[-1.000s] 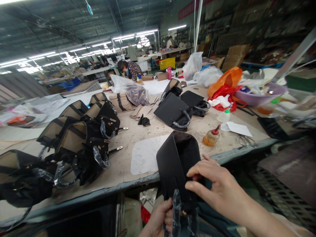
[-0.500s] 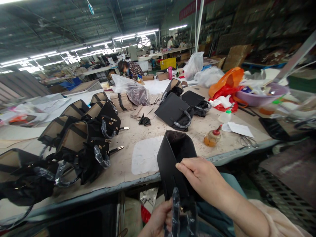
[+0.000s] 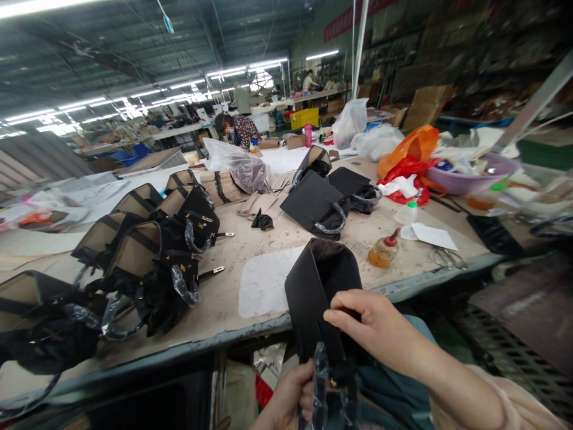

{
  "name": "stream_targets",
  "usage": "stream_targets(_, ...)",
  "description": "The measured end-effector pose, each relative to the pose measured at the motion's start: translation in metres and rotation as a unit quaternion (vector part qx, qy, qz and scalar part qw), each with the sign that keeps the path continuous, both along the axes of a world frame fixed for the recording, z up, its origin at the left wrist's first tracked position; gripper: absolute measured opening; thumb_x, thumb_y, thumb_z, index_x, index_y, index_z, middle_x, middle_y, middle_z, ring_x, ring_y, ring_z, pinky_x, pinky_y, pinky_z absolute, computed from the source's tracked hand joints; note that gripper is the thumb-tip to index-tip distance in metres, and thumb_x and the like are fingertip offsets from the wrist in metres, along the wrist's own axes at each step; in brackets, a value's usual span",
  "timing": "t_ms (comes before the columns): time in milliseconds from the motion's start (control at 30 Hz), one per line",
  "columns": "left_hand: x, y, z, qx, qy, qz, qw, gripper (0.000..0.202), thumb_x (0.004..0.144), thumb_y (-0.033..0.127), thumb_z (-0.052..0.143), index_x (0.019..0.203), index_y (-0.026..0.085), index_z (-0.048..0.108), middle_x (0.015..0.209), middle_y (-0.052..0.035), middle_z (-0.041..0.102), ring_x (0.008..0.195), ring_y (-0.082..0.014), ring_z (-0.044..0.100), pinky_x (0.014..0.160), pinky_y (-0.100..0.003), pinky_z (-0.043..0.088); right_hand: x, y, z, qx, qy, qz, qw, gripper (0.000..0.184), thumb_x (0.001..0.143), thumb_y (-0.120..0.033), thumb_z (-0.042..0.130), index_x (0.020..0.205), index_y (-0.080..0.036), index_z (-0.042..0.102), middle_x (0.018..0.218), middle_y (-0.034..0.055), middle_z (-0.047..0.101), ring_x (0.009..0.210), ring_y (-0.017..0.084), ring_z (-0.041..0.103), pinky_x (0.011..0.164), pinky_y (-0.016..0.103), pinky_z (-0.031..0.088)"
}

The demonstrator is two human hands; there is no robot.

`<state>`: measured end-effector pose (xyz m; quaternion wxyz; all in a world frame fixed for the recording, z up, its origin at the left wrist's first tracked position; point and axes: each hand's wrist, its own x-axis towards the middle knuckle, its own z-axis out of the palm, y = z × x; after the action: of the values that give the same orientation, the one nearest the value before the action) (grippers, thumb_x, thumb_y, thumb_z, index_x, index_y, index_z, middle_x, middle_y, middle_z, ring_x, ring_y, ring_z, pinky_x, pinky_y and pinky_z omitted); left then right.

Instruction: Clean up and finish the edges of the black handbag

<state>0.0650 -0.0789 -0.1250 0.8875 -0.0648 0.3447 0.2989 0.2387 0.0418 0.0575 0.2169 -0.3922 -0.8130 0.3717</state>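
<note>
A black handbag (image 3: 308,292) leans against the table's front edge, one hollow end facing up and away from me. Its handles (image 3: 320,376), wrapped in clear plastic, hang at the lower end near my lap. My left hand (image 3: 293,391) is closed on that lower part beside a handle, its fingertips partly hidden. Higher up, my right hand (image 3: 373,325) pinches the bag's side panel, thumb on the outer face and the other fingers curled over toward the inside. Under the bag's far corner lies a white sheet (image 3: 264,286).
Several black handbags (image 3: 134,248) with beige insides crowd the left. More black bags (image 3: 308,203) lie farther back. At right are a glue bottle (image 3: 384,252), scissors (image 3: 447,258), a green-capped bottle (image 3: 406,213) and a purple basin (image 3: 474,176). A person (image 3: 242,128) bends over the far side.
My right hand has shifted slightly right and down along the panel, its fingers more curled. The bag's opening looks a little wider. My left hand stays nearly in place.
</note>
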Motion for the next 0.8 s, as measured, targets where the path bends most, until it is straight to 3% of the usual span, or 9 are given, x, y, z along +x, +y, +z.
stream_targets(267, 0.001, 0.001, -0.005, -0.026, -0.037, 0.009, 0.999, 0.051, 0.083, 0.041, 0.053, 0.048, 0.018, 0.023, 0.04, 0.0086, 0.02, 0.032, -0.0016, 0.013, 0.034, -0.015, 0.011, 0.007, 0.003, 0.0, -0.104, 0.005, 0.04, 0.994, 0.018, 0.078, -0.033, 0.064, 0.069, -0.019, 0.055, 0.064, -0.0058, 0.055, 0.061, 0.01, 0.049, 0.055, 0.02, 0.036)
stream_targets(400, 0.003, 0.001, -0.003, -0.033, -0.063, 0.015, 0.997, 0.049, 0.083, 0.038, 0.053, 0.049, 0.018, 0.023, 0.04, 0.0088, 0.02, 0.032, -0.0012, 0.012, 0.033, -0.014, 0.01, 0.011, 0.003, 0.002, -0.097, -0.006, 0.062, 0.993, 0.019, 0.069, -0.031, 0.072, 0.073, -0.02, 0.057, 0.072, -0.0054, 0.059, 0.068, 0.011, 0.053, 0.06, 0.02, 0.038)
stream_targets(567, 0.002, 0.002, -0.003, -0.037, -0.04, 0.001, 0.999, 0.052, 0.084, 0.039, 0.049, 0.048, 0.019, 0.019, 0.039, 0.0085, 0.018, 0.032, -0.0024, 0.013, 0.032, -0.015, 0.009, 0.012, 0.0, 0.003, -0.061, -0.02, 0.069, 0.996, 0.038, 0.053, -0.035, 0.082, 0.079, -0.022, 0.058, 0.08, -0.0055, 0.06, 0.074, 0.013, 0.053, 0.064, 0.022, 0.038)
stream_targets(633, 0.001, 0.002, -0.003, -0.034, -0.031, -0.003, 0.999, 0.051, 0.084, 0.04, 0.05, 0.048, 0.019, 0.021, 0.039, 0.0086, 0.019, 0.032, -0.0024, 0.013, 0.032, -0.015, 0.01, 0.011, 0.0, 0.003, -0.061, -0.029, 0.064, 0.996, 0.036, 0.055, -0.038, 0.081, 0.077, -0.022, 0.058, 0.078, -0.0054, 0.06, 0.073, 0.013, 0.052, 0.063, 0.022, 0.037)
stream_targets(800, 0.0, 0.001, 0.0, -0.016, 0.008, -0.004, 1.0, 0.051, 0.079, 0.043, 0.057, 0.049, 0.018, 0.025, 0.04, 0.0088, 0.021, 0.032, -0.0025, 0.014, 0.033, -0.015, 0.012, 0.005, 0.004, -0.001, -0.074, -0.035, 0.054, 0.995, 0.027, 0.078, -0.041, 0.063, 0.064, -0.019, 0.055, 0.065, -0.0055, 0.053, 0.064, 0.01, 0.048, 0.057, 0.021, 0.032)
